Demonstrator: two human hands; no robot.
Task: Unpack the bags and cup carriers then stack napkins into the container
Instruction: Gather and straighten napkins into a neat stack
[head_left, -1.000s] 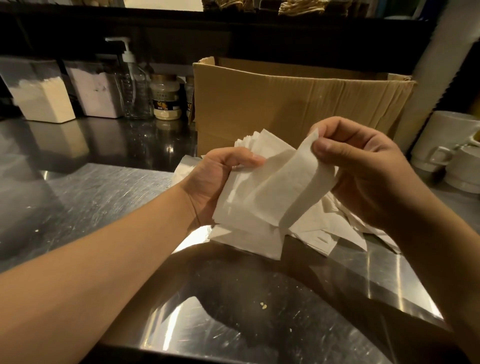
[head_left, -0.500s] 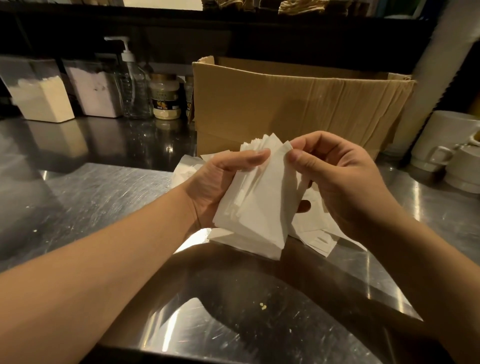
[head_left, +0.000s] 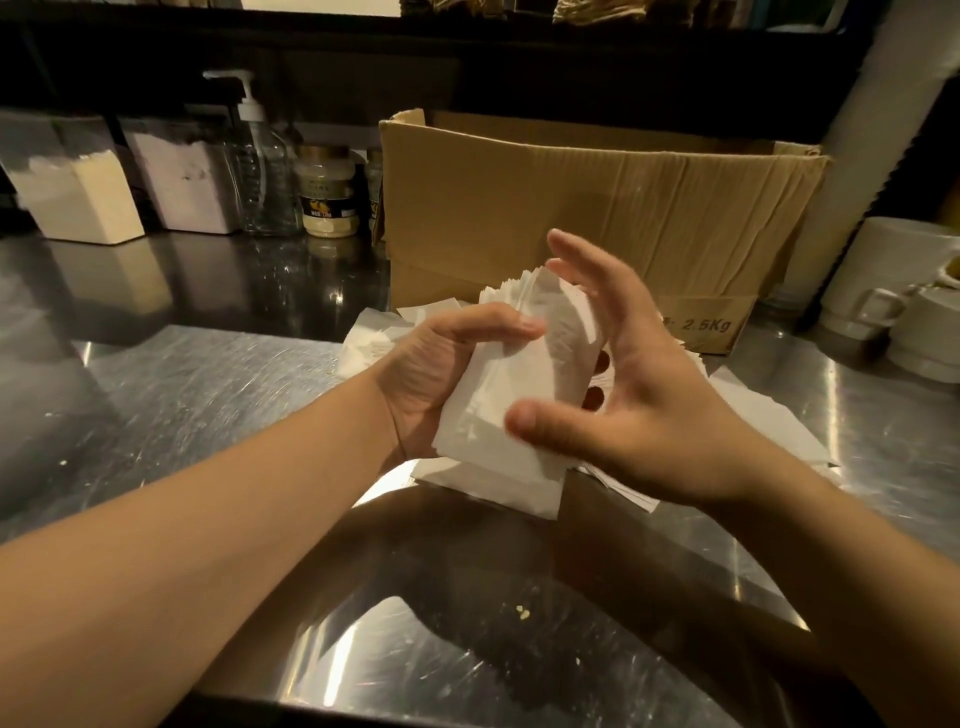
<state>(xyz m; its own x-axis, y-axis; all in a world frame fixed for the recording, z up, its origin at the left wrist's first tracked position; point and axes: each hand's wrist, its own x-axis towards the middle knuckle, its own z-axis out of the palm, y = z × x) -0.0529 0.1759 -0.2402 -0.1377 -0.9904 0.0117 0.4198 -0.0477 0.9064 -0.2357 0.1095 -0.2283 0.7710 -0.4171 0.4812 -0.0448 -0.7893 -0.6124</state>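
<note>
My left hand (head_left: 447, 374) grips a stack of white napkins (head_left: 524, 395) above the steel counter, thumb across the top sheet and fingertips showing behind the stack. My right hand (head_left: 639, 395) is spread open against the stack's right edge, fingers straight and thumb touching the lower front sheet. More loose white napkins (head_left: 769, 431) lie scattered on the counter under and to the right of the hands. A brown cardboard box (head_left: 597, 208) stands open just behind them.
The steel counter (head_left: 208, 395) stretches left and toward me. Along the back left stand two powder containers (head_left: 78, 202), a pump bottle (head_left: 260, 171) and a jar (head_left: 327, 192). White ceramic cups (head_left: 893, 291) sit at the right edge. A dark shelf runs overhead.
My right hand laid the single napkin it was pinching onto the stack, let go of it and opened flat beside the stack. My left hand kept its hold on the stack.
</note>
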